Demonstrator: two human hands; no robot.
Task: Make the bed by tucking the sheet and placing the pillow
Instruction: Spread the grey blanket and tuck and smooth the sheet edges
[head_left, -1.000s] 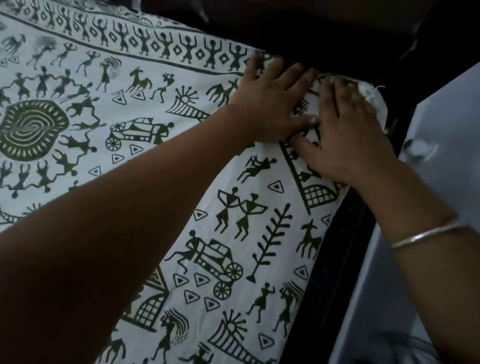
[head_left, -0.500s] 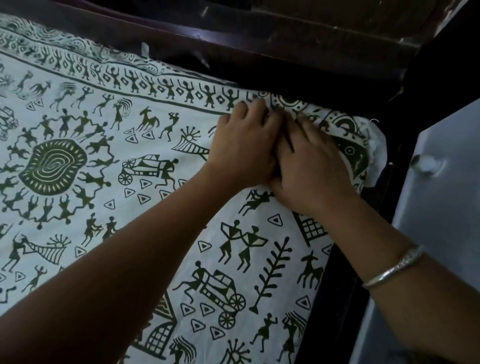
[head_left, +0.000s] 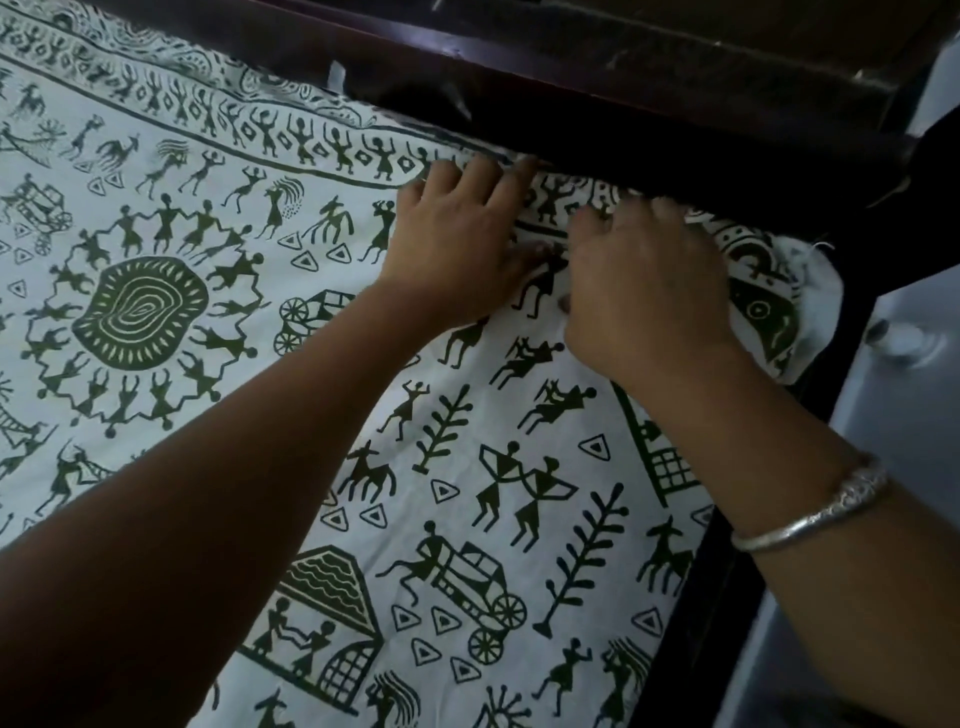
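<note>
Working left hand (head_left: 457, 244) and right hand (head_left: 644, 291) side by side, knuckles up, fingers curling down onto sheet (head_left: 467, 467); pinching or merely pushing, cannot tell. Facing sheet's border, running left-right just past fingertips along dark bed frame (head_left: 675, 104). Leaving loose corner (head_left: 813, 317) bunching rightward, nearer right hand. Not showing pillow.

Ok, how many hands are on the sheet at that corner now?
2. The left hand grips the sheet by the dark bed frame; the right hand grips it just beside, nearer the corner.
</note>
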